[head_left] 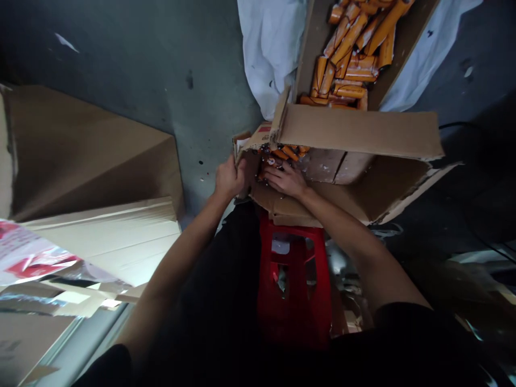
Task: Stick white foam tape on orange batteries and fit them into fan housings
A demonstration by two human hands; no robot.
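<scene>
An open cardboard box [358,129] lies in front of me, its flaps spread. My left hand [229,177] is closed around the edge of the box's left side, thumb toward the inside. Inside the box, at its left end, my right hand [287,180] reaches down with fingers stretched out over a small heap of orange cylinders [292,152]. The fingers touch or nearly touch the heap; their tips are partly hidden among the pieces. The right part of the box bottom is bare cardboard.
Beyond it stands another box holding many orange cylinders [349,40] with thin dark wires, with white sheeting [274,48] beside it. A red plastic stool [296,290] is below the near box. To the left is a large open carton [92,150].
</scene>
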